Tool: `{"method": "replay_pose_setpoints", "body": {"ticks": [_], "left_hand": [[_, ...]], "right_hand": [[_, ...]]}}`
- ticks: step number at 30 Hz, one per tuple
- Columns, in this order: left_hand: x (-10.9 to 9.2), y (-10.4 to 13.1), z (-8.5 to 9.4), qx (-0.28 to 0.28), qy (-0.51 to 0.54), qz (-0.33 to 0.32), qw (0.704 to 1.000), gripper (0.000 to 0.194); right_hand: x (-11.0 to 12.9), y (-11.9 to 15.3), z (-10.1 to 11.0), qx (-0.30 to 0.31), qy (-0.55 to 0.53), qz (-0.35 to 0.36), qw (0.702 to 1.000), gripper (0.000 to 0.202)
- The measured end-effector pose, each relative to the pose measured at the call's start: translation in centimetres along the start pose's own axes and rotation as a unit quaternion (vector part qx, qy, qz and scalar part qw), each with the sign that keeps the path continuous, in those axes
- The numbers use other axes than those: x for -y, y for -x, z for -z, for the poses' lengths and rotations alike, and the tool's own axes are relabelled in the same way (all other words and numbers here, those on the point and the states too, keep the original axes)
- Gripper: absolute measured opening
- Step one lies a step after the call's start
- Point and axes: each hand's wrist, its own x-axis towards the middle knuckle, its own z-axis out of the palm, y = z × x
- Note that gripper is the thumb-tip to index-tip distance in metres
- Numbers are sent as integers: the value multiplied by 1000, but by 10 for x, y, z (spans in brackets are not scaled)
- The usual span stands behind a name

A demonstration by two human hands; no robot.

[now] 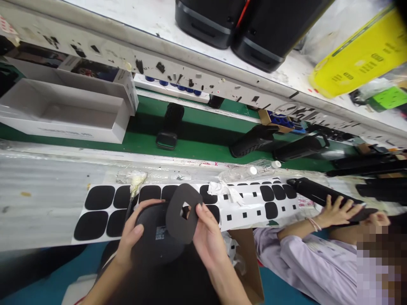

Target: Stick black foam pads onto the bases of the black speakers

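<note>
Blk unit is sitting w/ L hand gripping its side; R hand is pinching holed pad over it; pad sheet is lying beyond both.

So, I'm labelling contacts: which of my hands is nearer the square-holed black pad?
Right hand: holds the pad by its right edge; the left hand, farther left, grips the housing.

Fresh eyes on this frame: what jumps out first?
Probably the bright yellow object on the upper shelf, top right. Then the holed dark pad, held in the right hand over a black part that the left hand grips. Beyond them, a white sheet bears black pads.
</note>
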Motion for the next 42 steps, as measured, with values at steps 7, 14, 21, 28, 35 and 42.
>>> {"method": "replay_pose_setpoints", "body": {"ticks": [7, 14, 21, 28, 35, 42], "left_hand": [[2, 22, -6, -2, -83, 6, 997, 42], [5, 21, -17, -19, -26, -53, 998, 57], [2, 20, -24, -24, 18, -22, 999, 68], [2, 17, -24, -19, 9, -33, 999, 63], [3, 18, -23, -16, 7, -36, 999, 62], [3, 18, -23, -17, 6, -37, 999, 62]], "right_hand": [[15, 38, 2, 37, 334, 71, 939, 32], [-7, 39, 3, 14, 455, 130, 881, 29], [-6, 39, 4, -28, 482, 198, 853, 25], [-8, 37, 4, -40, 474, 207, 855, 23], [-7, 37, 2, -41, 480, 213, 850, 24], [-8, 36, 3, -45, 475, 206, 855, 25]]}}
